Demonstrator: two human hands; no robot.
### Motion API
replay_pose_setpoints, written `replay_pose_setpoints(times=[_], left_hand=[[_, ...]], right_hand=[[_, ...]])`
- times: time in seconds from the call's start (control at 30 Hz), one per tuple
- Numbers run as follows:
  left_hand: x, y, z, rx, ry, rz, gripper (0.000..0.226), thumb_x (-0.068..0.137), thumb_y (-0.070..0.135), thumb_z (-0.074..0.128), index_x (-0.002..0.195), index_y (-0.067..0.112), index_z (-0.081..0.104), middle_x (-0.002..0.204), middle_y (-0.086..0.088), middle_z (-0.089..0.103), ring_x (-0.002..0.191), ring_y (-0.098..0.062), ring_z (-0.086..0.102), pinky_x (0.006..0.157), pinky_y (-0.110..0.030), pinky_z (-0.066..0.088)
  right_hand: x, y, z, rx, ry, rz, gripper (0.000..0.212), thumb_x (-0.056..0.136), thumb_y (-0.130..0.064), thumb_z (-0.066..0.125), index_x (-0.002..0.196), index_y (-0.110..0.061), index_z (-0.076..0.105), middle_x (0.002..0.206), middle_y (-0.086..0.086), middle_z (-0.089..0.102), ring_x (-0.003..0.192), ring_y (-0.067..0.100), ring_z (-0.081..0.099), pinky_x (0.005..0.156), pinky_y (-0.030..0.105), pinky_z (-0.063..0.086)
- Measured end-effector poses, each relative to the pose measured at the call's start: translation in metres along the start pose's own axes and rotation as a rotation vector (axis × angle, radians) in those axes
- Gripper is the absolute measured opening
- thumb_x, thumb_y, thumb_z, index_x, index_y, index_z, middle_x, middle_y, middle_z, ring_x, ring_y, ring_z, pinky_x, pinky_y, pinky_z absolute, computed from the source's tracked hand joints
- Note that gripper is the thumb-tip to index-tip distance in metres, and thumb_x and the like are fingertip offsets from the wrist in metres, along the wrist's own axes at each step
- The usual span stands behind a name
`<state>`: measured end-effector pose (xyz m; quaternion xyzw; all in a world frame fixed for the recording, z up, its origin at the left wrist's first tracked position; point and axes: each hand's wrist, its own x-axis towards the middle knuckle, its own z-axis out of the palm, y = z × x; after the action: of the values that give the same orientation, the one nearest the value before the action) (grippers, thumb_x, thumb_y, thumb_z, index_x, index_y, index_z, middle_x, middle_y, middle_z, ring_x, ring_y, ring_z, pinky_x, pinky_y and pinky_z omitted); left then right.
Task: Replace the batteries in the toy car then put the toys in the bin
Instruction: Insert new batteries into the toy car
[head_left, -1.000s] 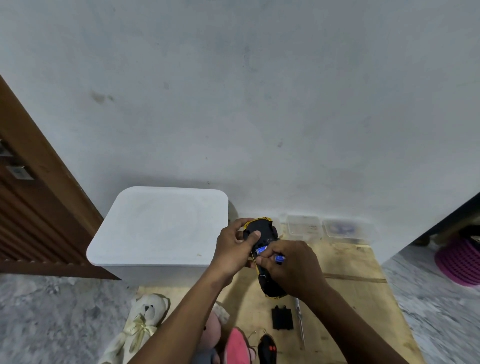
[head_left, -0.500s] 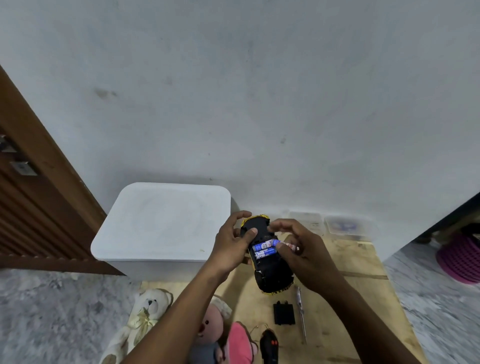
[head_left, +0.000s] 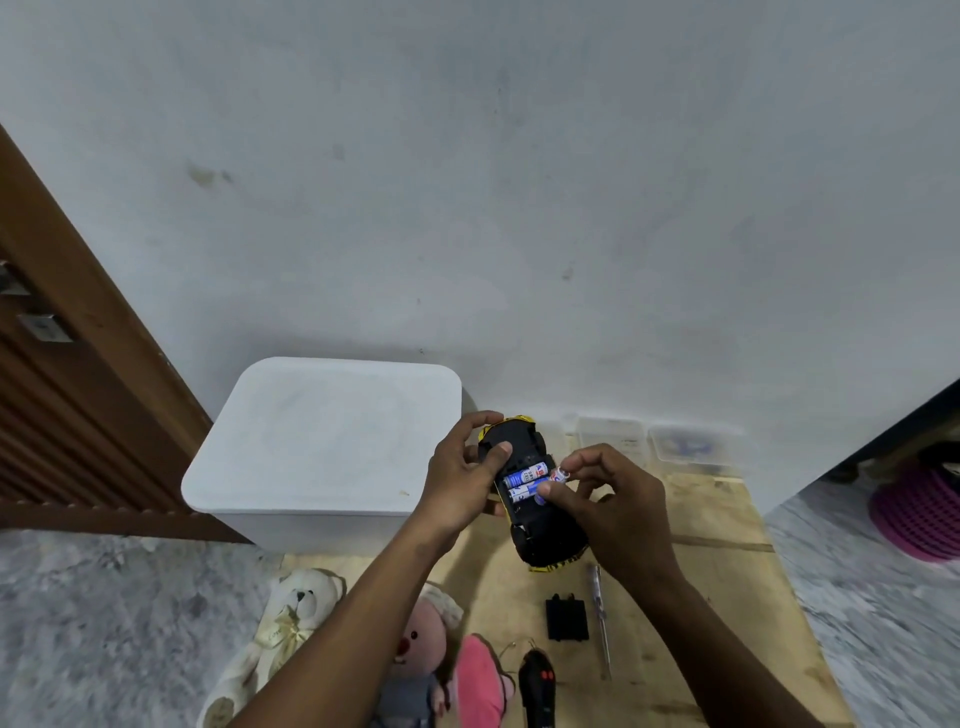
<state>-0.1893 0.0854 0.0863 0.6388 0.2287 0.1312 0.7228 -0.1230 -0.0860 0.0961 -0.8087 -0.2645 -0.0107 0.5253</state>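
The yellow and black toy car (head_left: 540, 535) is held upside down above the wooden board, its battery bay uncovered. My left hand (head_left: 464, 478) grips the car's far end, thumb on the black underside. Two blue and white batteries (head_left: 525, 481) lie side by side in the bay. My right hand (head_left: 602, 493) pinches the right ends of these batteries with thumb and fingertips. The black battery cover (head_left: 566, 617) lies on the board below the car. The white bin (head_left: 322, 447), lid on, stands to the left of the car.
A screwdriver (head_left: 601, 618) lies beside the cover and a black remote (head_left: 537, 686) sits near the bottom edge. A cream teddy bear (head_left: 288, 618), a pink plush doll (head_left: 423, 639) and a pink plush (head_left: 480, 680) lie at lower left. Two clear plastic boxes (head_left: 691, 444) stand by the wall.
The car has tilted so its underside faces me more. My right hand has opened off the car body, and its fingertips now pinch the batteries' right ends in the bay.
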Motion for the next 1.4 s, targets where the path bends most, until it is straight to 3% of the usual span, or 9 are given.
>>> replay_pose_setpoints(times=[0.17, 0.3, 0.43, 0.73, 0.97, 1.07, 1.17, 1.27, 1.4], left_hand=[[0.002, 0.001, 0.003, -0.019, 0.006, -0.008, 0.025, 0.098, 0.016, 0.063, 0.113, 0.035, 0.063, 0.103, -0.017, 0.073, 0.077, -0.026, 0.073, 0.056, -0.039, 0.060], [0.002, 0.003, 0.000, -0.040, 0.006, -0.035, 0.025, 0.098, 0.014, 0.062, 0.116, 0.032, 0.062, 0.100, -0.014, 0.075, 0.073, -0.021, 0.073, 0.056, -0.038, 0.060], [0.002, 0.002, -0.001, -0.050, 0.014, -0.043, 0.025, 0.098, 0.013, 0.062, 0.117, 0.029, 0.062, 0.102, -0.013, 0.075, 0.073, -0.020, 0.074, 0.054, -0.034, 0.057], [0.004, -0.002, 0.003, -0.063, 0.018, -0.041, 0.024, 0.098, 0.012, 0.062, 0.115, 0.029, 0.062, 0.099, -0.013, 0.075, 0.074, -0.023, 0.073, 0.056, -0.040, 0.059], [0.008, -0.003, 0.003, -0.027, 0.009, -0.032, 0.026, 0.097, 0.013, 0.063, 0.114, 0.033, 0.063, 0.097, -0.015, 0.074, 0.075, -0.023, 0.071, 0.056, -0.040, 0.059], [0.007, -0.002, 0.001, -0.056, -0.020, -0.039, 0.025, 0.098, 0.014, 0.063, 0.116, 0.032, 0.063, 0.100, -0.016, 0.074, 0.077, -0.023, 0.072, 0.056, -0.037, 0.058], [0.006, -0.001, 0.002, -0.077, -0.041, -0.039, 0.025, 0.098, 0.013, 0.063, 0.115, 0.031, 0.064, 0.100, -0.014, 0.074, 0.075, -0.020, 0.072, 0.054, -0.035, 0.057], [0.005, -0.002, 0.003, -0.078, -0.046, -0.030, 0.026, 0.097, 0.014, 0.064, 0.115, 0.034, 0.065, 0.103, -0.014, 0.073, 0.077, -0.021, 0.072, 0.056, -0.038, 0.059], [0.004, -0.001, 0.002, -0.025, -0.097, 0.000, 0.040, 0.095, 0.017, 0.069, 0.127, 0.039, 0.060, 0.114, -0.006, 0.072, 0.084, -0.012, 0.071, 0.057, -0.027, 0.055]], right_hand=[[-0.006, 0.003, 0.008, -0.034, 0.117, -0.021, 0.025, 0.069, -0.020, 0.090, 0.078, -0.026, 0.067, 0.077, -0.019, 0.067, 0.065, 0.013, 0.058, 0.055, 0.033, 0.049], [-0.009, 0.006, 0.011, -0.033, 0.127, 0.005, 0.027, 0.071, -0.022, 0.089, 0.078, -0.026, 0.063, 0.086, -0.015, 0.070, 0.079, 0.010, 0.065, 0.061, 0.036, 0.055], [-0.016, 0.008, 0.015, -0.020, 0.070, 0.062, 0.024, 0.075, -0.025, 0.086, 0.075, -0.024, 0.062, 0.087, -0.011, 0.072, 0.079, 0.008, 0.071, 0.059, 0.036, 0.059], [-0.017, 0.012, 0.015, -0.143, 0.069, -0.150, 0.022, 0.080, -0.010, 0.081, 0.074, -0.018, 0.061, 0.087, -0.007, 0.065, 0.078, 0.010, 0.064, 0.064, 0.034, 0.055], [-0.015, 0.020, 0.016, -0.244, 0.001, -0.172, 0.015, 0.084, -0.012, 0.077, 0.077, -0.014, 0.063, 0.093, -0.003, 0.061, 0.078, 0.010, 0.062, 0.061, 0.033, 0.057], [-0.010, 0.020, 0.012, -0.151, 0.009, -0.117, 0.018, 0.081, -0.015, 0.081, 0.080, -0.018, 0.063, 0.090, -0.007, 0.066, 0.079, 0.010, 0.065, 0.062, 0.031, 0.056], [-0.008, 0.015, 0.009, 0.003, -0.027, 0.085, 0.018, 0.081, -0.018, 0.081, 0.082, -0.024, 0.064, 0.092, -0.011, 0.072, 0.078, 0.009, 0.071, 0.057, 0.027, 0.057], [-0.006, 0.014, 0.007, 0.141, -0.074, 0.190, 0.017, 0.079, -0.011, 0.082, 0.080, -0.017, 0.066, 0.086, -0.005, 0.074, 0.074, 0.010, 0.074, 0.056, 0.025, 0.057], [-0.006, 0.015, 0.003, 0.233, -0.063, 0.223, 0.014, 0.079, -0.009, 0.082, 0.084, -0.013, 0.069, 0.091, 0.001, 0.074, 0.081, 0.013, 0.074, 0.060, 0.024, 0.059]])
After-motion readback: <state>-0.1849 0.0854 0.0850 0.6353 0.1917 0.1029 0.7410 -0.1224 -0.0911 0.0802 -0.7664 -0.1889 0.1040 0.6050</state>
